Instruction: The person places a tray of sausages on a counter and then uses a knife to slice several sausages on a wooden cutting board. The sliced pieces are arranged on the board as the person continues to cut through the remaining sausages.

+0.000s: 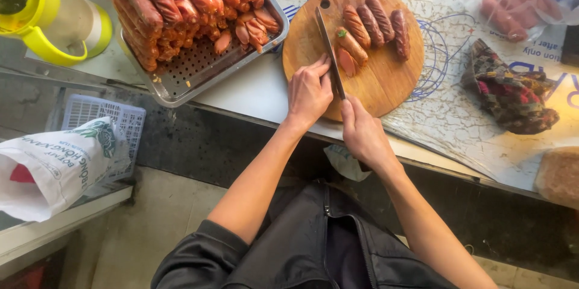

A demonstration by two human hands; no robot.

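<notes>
Right hand (363,132) gripping knife (329,50), blade lying across round wooden board (386,84). Left hand (309,93) fingers curled, resting on board edge beside blade. Scored glossy sausages (374,26) on board, one halved. Perforated steel tray (193,72) of stacked sausages far left; patterned cloth (509,93) right.
</notes>
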